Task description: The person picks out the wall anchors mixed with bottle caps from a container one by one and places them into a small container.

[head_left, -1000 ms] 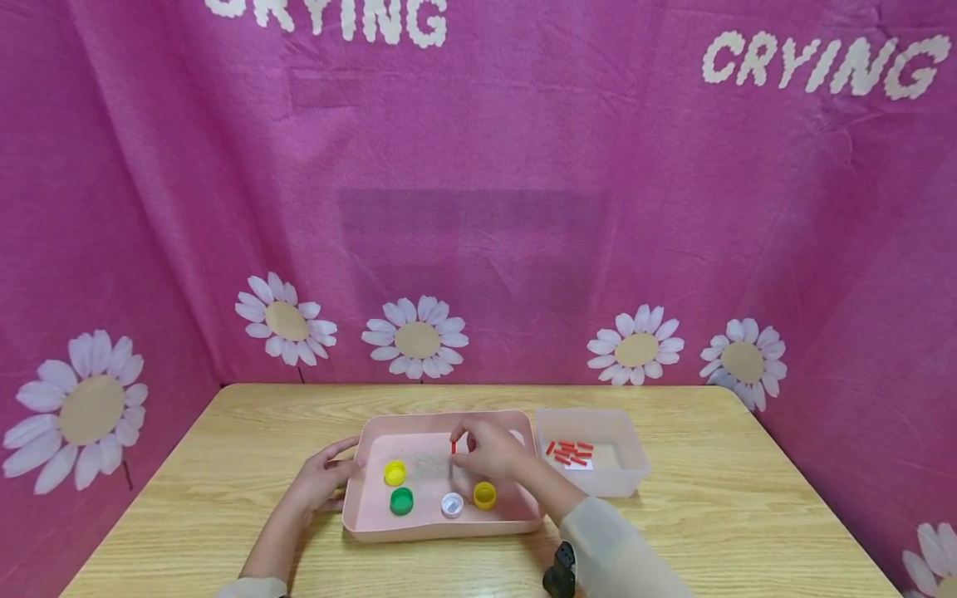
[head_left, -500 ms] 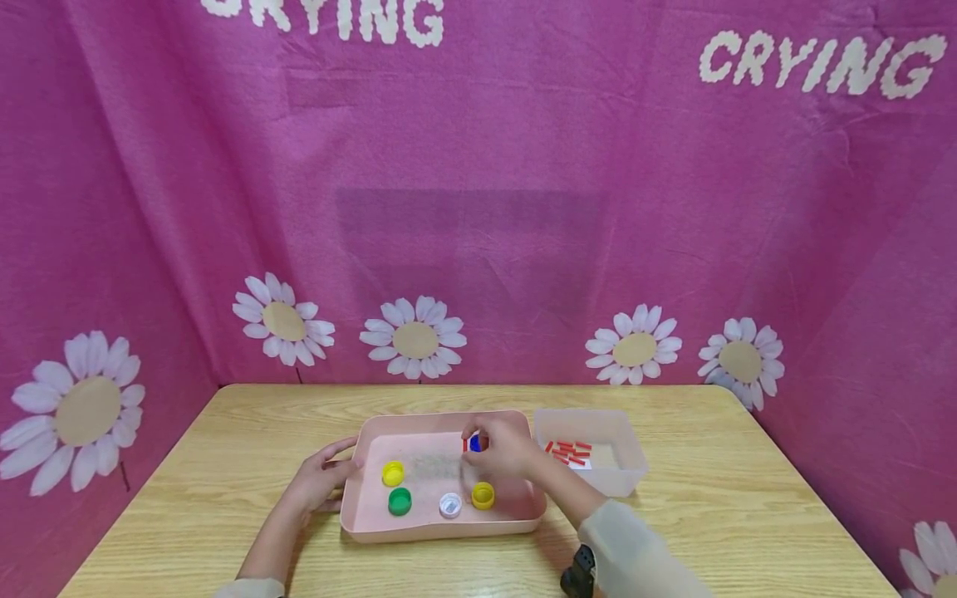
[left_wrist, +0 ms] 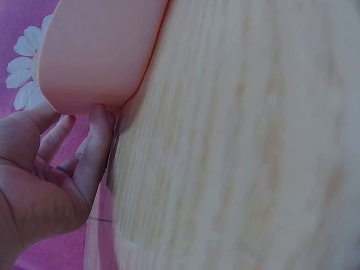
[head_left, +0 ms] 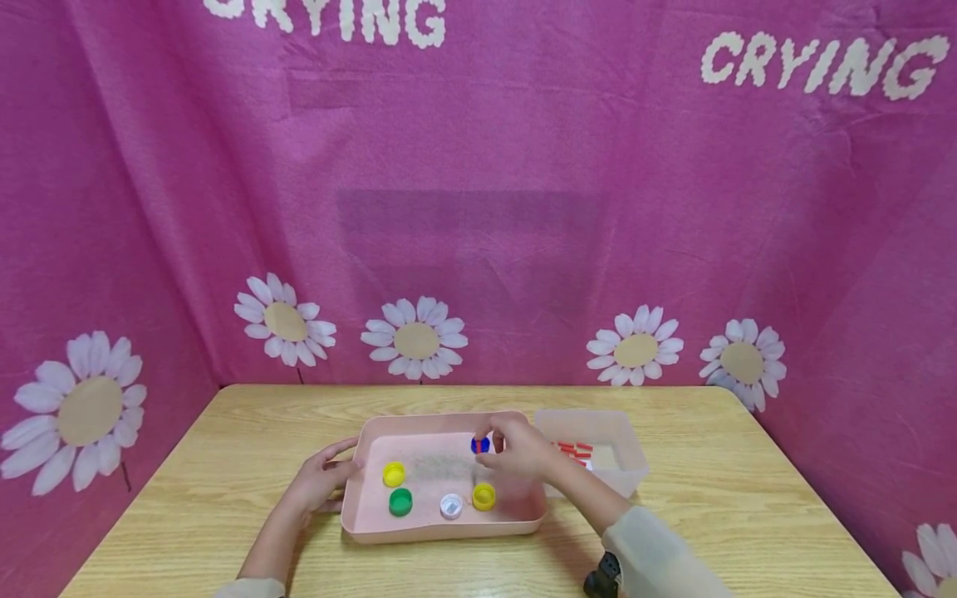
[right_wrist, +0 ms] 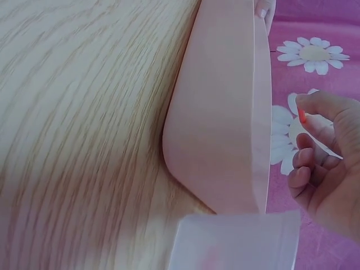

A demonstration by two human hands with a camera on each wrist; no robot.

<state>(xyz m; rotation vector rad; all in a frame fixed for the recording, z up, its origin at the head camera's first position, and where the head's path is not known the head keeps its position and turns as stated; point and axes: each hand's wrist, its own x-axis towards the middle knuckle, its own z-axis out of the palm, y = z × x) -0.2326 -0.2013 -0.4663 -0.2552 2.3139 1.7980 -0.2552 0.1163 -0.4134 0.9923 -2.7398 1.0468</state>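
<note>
At the left end of the pink tray [head_left: 441, 536], my left hand [head_left: 317, 482] rests with its fingertips against the wall and rim. The left wrist view shows one finger [left_wrist: 99, 121] touching the tray's outer wall low near the table. My right hand [head_left: 516, 448] pinches a small red stick [head_left: 479, 447] between thumb and index finger. In the head view the stick overlaps a blue cap [head_left: 485, 443] at the tray's back right. In the right wrist view the red stick [right_wrist: 302, 116] shows above the tray's rim, the other fingers loosely curled.
Inside the tray are a yellow cap [head_left: 394, 474], a green cap [head_left: 400, 502], a white cap [head_left: 452, 506] and a darker yellow cap [head_left: 483, 497]. A translucent bin [head_left: 624, 477] with several red sticks [head_left: 574, 449] stands against the tray's right side. A pink curtain [head_left: 478, 249] hangs behind the table.
My right hand has moved right with the red stick, from the tray's middle to the blue cap. My left hand stays at the tray's left end.
</note>
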